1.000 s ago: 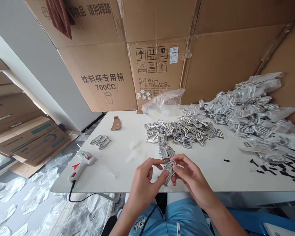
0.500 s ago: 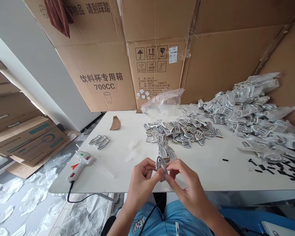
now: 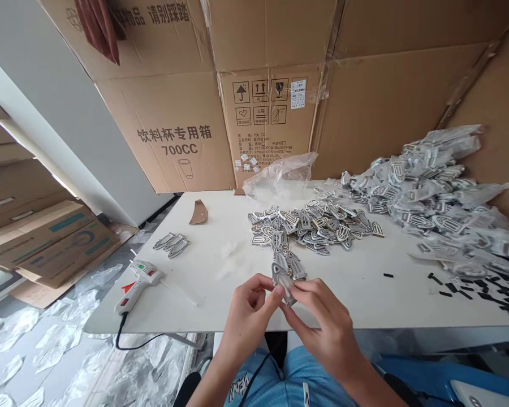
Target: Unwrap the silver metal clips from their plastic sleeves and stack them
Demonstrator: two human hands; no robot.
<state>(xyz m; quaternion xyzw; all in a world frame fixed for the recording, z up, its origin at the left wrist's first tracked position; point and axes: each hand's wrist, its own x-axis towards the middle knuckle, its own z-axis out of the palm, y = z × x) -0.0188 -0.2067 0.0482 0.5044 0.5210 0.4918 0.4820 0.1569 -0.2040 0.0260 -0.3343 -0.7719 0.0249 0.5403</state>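
Near the table's front edge, my left hand (image 3: pixel 254 305) and my right hand (image 3: pixel 322 314) both pinch one small grey, pointed oval part (image 3: pixel 283 281) with a raised rim. The left thumb presses on its near side; my right fingers grip its right edge. Just beyond it lie a few similar parts (image 3: pixel 296 265), leading up to a large heap of grey parts (image 3: pixel 318 226) with striped faces. The underside of the held part is hidden by my fingers.
A white glue gun (image 3: pixel 139 285) with a black cord lies at the left. Nearby are several grey frames (image 3: pixel 172 244) and a cardboard scrap (image 3: pixel 199 212). At right, bagged parts (image 3: pixel 411 192) pile up beside scattered black strips (image 3: pixel 487 294). Cardboard boxes (image 3: pixel 271 130) stand behind.
The part in my hands has turned and tilted so more of its face shows. My right fingers have shifted along its edge, and both hands stay in nearly the same place.
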